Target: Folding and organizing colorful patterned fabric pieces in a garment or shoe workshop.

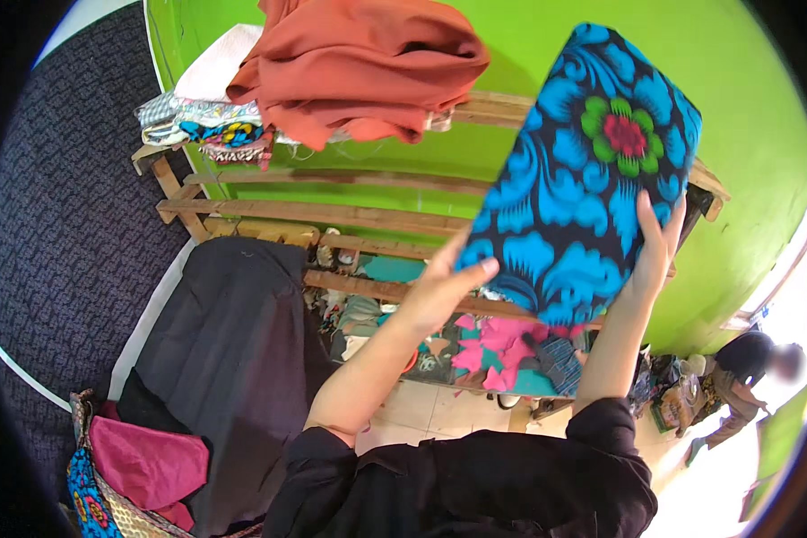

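Observation:
Between both hands I hold up a folded patterned cloth (547, 193), black with bright blue leafy shapes and a green and pink flower near its far end. My left hand (445, 285) grips its near left corner, thumb on top and the other fingers hidden beneath. On the right edge, my right hand (656, 242) supports it with the thumb side showing, the rest of the fingers behind the cloth. The cloth is tilted and hangs in front of a wooden rack (332, 213). A heap of rust-orange fabric (359, 72) lies on the rack's top, left of the cloth.
Folded fabrics (211, 125) are stacked at the rack's left end. Dark cloth (233, 359) drapes below, beside a magenta cloth (148, 462). Pink scraps (498, 350) lie on a lower surface. At the far right another person (735, 390) bends near piled items.

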A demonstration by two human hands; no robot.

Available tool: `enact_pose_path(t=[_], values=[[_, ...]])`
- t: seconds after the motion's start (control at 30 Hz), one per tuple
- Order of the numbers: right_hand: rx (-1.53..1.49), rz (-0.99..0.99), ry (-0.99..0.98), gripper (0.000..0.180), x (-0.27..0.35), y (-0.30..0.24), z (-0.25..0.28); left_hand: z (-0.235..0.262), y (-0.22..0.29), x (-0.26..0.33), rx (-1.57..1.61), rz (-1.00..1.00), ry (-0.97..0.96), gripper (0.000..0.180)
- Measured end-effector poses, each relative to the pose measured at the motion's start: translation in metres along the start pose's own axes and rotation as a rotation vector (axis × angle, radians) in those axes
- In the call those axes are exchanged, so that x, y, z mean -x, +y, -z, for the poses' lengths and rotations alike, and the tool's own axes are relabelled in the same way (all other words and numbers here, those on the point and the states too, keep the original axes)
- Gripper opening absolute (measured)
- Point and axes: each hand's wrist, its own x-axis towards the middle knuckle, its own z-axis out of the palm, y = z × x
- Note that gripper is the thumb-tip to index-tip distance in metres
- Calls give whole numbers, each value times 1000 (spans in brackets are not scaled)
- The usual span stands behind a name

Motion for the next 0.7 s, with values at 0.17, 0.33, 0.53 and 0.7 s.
enact_pose_path(t=[0.17, 0.33, 0.53, 0.7], values=[[-101, -232, -153, 83, -115, 25, -28, -27, 23, -74, 113, -300, 76, 32], [916, 175, -388, 70, -175, 93, -51, -6, 20, -126, 97, -319, 333, 10], [800, 13, -1006, 48, -189, 143, -42, 3, -11, -133, 26, -228, 505, 13], [751, 277, -696, 45, -156, 95, -35, 5, -23, -104, -192, -278, 590, 35]])
